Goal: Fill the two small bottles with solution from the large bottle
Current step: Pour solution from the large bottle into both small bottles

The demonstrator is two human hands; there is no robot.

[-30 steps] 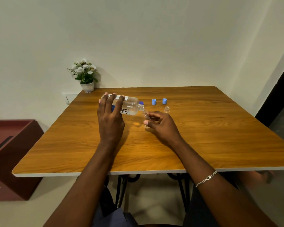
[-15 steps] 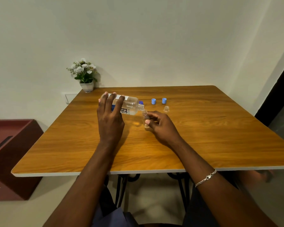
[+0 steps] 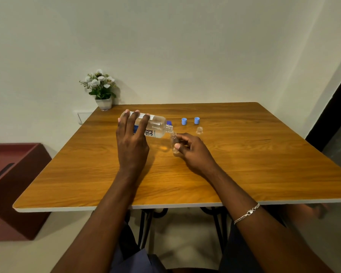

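My left hand [image 3: 132, 143] grips the large clear bottle [image 3: 157, 126], tipped almost flat with its open neck pointing right. The neck sits just above the mouth of a small clear bottle [image 3: 174, 141], which my right hand [image 3: 193, 152] holds upright on the wooden table [image 3: 244, 164] between thumb and fingers. A second small bottle [image 3: 199, 130] stands open and alone to the right. Two light blue caps [image 3: 184, 121] [image 3: 196, 120] rest behind it. A darker blue cap [image 3: 169, 123] peeks out behind the large bottle's neck.
A white pot of artificial white flowers [image 3: 100, 89] stands at the table's far left corner against the wall. A dark red cabinet [image 3: 10, 180] sits on the floor to the left. The table's white front edge [image 3: 126, 207] runs just above my lap.
Both hands keep their grips and hardly move. The large bottle stays tipped over the small bottle's mouth.
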